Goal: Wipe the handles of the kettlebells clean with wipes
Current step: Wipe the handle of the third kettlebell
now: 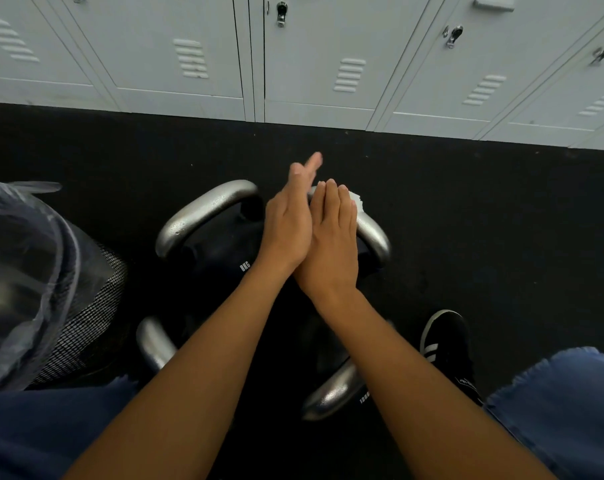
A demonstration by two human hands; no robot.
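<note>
Black kettlebells with chrome handles stand on the dark floor in front of me. One marked 8KG (pixel 224 251) has its handle (pixel 203 209) on the left, and a second handle (pixel 375 237) curves on the right. My left hand (pixel 286 223) is held edge-up with straight fingers, its side against my right hand. My right hand (pixel 335 233) lies with straight fingers over the top of the right handle. A white wipe (pixel 358 199) peeks out beside its fingertips. Whether the wipe is pinched is hidden. Two nearer handles (pixel 153 341) (pixel 331 393) show under my forearms.
A black mesh bin with a clear plastic liner (pixel 68 306) stands at the left. Grey lockers (pixel 311 64) line the wall behind the floor strip. My black shoe (pixel 445 341) is at the right, and my jeans-covered knees (pixel 553 410) fill the bottom corners.
</note>
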